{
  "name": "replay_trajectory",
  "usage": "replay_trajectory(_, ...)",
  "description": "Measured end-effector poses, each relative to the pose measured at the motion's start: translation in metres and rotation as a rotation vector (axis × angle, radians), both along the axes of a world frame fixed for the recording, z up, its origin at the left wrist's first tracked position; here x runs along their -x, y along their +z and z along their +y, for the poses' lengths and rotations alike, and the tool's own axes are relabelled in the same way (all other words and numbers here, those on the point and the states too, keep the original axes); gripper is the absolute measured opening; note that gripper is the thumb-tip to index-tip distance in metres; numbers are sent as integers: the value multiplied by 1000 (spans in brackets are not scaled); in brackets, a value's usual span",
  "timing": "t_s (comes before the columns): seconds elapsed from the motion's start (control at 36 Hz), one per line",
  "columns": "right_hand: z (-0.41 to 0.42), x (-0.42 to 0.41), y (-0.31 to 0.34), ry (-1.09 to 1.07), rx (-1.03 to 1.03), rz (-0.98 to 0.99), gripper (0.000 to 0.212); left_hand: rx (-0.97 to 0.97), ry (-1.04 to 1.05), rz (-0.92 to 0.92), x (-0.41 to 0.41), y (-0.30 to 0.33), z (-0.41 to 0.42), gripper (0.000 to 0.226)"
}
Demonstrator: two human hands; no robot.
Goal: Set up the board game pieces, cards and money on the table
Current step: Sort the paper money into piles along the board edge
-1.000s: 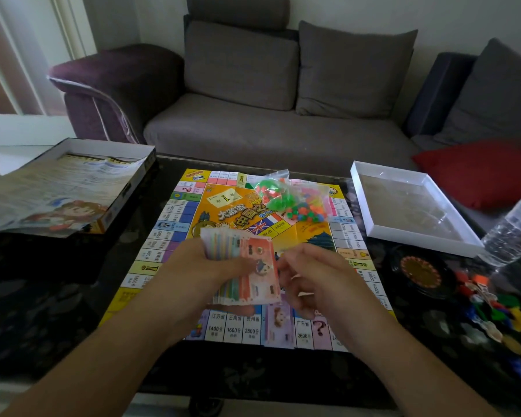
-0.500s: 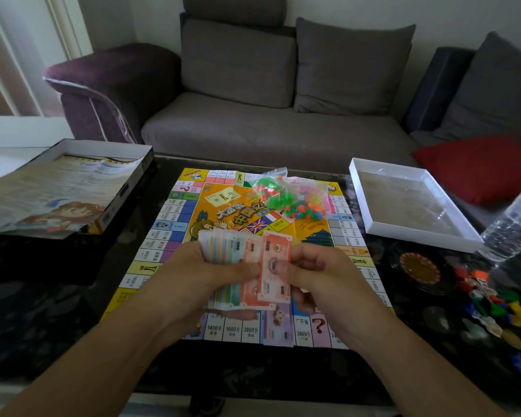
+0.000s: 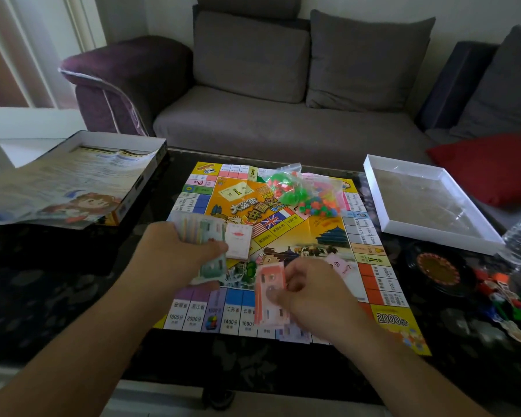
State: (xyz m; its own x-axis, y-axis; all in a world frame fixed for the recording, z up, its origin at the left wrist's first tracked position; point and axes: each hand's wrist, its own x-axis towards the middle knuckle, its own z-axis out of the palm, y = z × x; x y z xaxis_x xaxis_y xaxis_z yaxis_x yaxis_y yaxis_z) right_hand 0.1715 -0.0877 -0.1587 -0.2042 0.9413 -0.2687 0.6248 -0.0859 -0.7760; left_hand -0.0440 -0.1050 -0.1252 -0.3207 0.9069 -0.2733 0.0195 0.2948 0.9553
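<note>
Right hand: at about 5 o'clock of the board, low over its near edge; your fingers pinch a small batch of red notes. Judged: you hold them apart from the main wad so one colour can go down as its own pile.
Left hand: at about 8 o'clock of the board's centre, clenched round the fanned money stack, with a pale red-printed note standing out at its right side. The fan likely keeps the colours readable for sorting.
Game board: open flat on the dark table, its near row of squares facing you.
Pink card: lies on the board just beyond your right hand, at 3 o'clock of centre.
Bags of plastic pieces: at 12 o'clock on the board, apparently not yet emptied.
Loose tokens: scattered at 3 o'clock, off the board, beside a dark round spinner.
White tray: at 2 o'clock, beyond the spinner.
Box with leaflet: at 10 o'clock, set aside.
Stage, judged: money sorting under way; pieces and cards remain.
</note>
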Motion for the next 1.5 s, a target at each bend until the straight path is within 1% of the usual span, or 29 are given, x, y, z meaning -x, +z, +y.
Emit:
replay_trajectory(0.08,-6,12,-10,36,-45,-87,20,24,-60,-74,-3,1,-1,24)
replay_trajectory(0.14,-11,18,-15,63,-110,-163,25,35,-100,-125,-8,2,-4,30)
replay_trajectory(0.19,-15,21,-21,117,-244,-312,31,33,-126,-156,-13,4,-6,32)
replay_trajectory(0.25,-20,23,-23,178,-401,-505,41,18,-146,-191,-18,6,-9,33)
replay_trajectory(0.28,-22,22,-22,189,-448,-566,47,10,-149,-208,-21,6,-9,34)
replay_trajectory(0.31,-23,21,-18,183,-471,-579,50,4,-153,-226,-23,6,-10,34)
replay_trajectory(0.33,-22,19,-13,175,-465,-567,49,-1,-160,-246,-24,7,-11,34)
replay_trajectory(0.36,-19,15,-7,152,-438,-490,45,-2,-170,-270,-26,7,-11,34)
replay_trajectory(0.39,-14,10,-1,111,-375,-347,40,-1,-179,-295,-27,7,-12,34)
replay_trajectory(0.42,-10,6,6,58,-276,-163,35,0,-185,-317,-28,8,-12,33)
replay_trajectory(0.5,-3,-5,24,-64,22,435,31,-7,-196,-376,-33,7,-14,31)
replay_trajectory(0.53,-3,-9,28,-61,76,570,33,-10,-204,-390,-35,7,-15,30)
replay_trajectory(0.56,-3,-13,30,-33,97,636,34,-14,-217,-400,-37,7,-16,30)
replay_trajectory(0.58,-5,-15,33,1,92,645,33,-20,-234,-406,-40,7,-18,30)
replay_trajectory(0.64,-8,-17,35,36,38,599,26,-26,-263,-426,-46,8,-20,29)
replay_trajectory(0.69,-9,-17,35,24,-19,567,15,-21,-276,-475,-51,9,-22,28)
replay_trajectory(0.75,-10,-18,35,-3,-52,564,11,-10,-292,-483,-54,9,-23,31)
replay_trajectory(0.81,-10,-20,35,-23,-67,552,11,0,-314,-454,-54,10,-22,31)
replay_trajectory(0.89,-10,-26,38,-45,-84,507,10,27,-341,-454,-51,12,-20,25)
replay_trajectory(0.97,-10,-29,40,-69,-87,484,13,32,-346,-456,-49,14,-20,29)
replay_trajectory(1.06,-11,-30,41,-94,-107,458,16,1,-339,-429,-49,16,-21,28)
replay_trajectory(1.19,-14,-29,42,-89,-127,485,12,-34,-310,-387,-50,16,-20,30)
replay_trajectory(1.31,-15,-27,41,-69,-130,509,16,-72,-281,-355,-47,16,-19,29)
replay_trajectory(1.39,-14,-26,39,-69,-120,536,15,-71,-269,-363,-45,16,-19,31)
replay_trajectory(1.5,-12,-24,38,-111,-162,520,17,-44,-260,-345,-39,17,-17,24)
